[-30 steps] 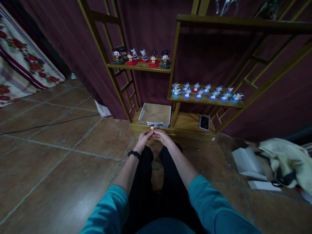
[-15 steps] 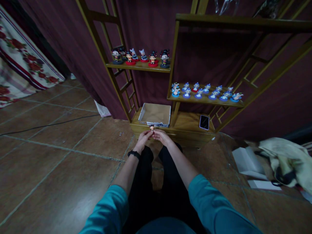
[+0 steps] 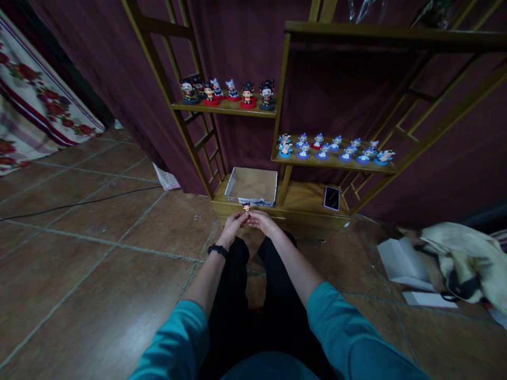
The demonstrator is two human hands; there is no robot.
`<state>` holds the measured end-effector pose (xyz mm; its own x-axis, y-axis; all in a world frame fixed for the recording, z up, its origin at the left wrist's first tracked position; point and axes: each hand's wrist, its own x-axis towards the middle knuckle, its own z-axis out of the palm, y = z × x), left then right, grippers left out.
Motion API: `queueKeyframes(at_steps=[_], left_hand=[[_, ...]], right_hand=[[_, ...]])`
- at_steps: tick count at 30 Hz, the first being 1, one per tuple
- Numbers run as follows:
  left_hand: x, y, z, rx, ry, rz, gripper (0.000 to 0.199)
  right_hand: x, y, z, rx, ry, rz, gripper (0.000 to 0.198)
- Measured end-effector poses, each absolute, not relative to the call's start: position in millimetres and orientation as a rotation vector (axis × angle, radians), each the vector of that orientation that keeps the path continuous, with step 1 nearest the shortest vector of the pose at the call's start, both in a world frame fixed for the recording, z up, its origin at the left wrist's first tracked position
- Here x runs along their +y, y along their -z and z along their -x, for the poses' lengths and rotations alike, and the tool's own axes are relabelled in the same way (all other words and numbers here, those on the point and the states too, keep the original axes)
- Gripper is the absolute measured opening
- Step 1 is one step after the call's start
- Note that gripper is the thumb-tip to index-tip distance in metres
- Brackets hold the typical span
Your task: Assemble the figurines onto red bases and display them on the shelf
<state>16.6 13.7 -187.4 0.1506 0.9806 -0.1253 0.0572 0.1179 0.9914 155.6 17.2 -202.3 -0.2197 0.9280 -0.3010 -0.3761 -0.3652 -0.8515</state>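
Both hands meet in front of the shelf unit, closed on one small figurine [image 3: 246, 207] with dark hair. My left hand [image 3: 233, 224] grips it from the left, and a black band circles that wrist. From the other side my right hand [image 3: 264, 220] holds its lower part. The figurine is upright; its base is hidden by my fingers. Just behind it, an open shallow cardboard box [image 3: 253, 182] sits on the lowest shelf. Several black-and-red figurines [image 3: 248, 95] stand on the upper left shelf. Several blue-and-white figurines [image 3: 322, 151] line the middle right shelf.
A phone or tablet [image 3: 331, 198] lies on the lowest shelf [image 3: 301, 195] at right. White box pieces [image 3: 402, 261] and a pale cloth bag [image 3: 467, 253] are on the floor to the right. A black cable [image 3: 87, 201] crosses the tiles at left. Dark red curtain [image 3: 237, 142] hangs behind.
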Motion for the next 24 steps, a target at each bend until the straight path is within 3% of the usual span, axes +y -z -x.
queueKeyframes(at_steps=[24], left_hand=[[15.2, 189.4, -16.6, 1.177, -1.005, -1.216, 0.047]], right_hand=[[20.1, 207.3, -157.2, -0.808, -1.737, 1.004, 0.022]])
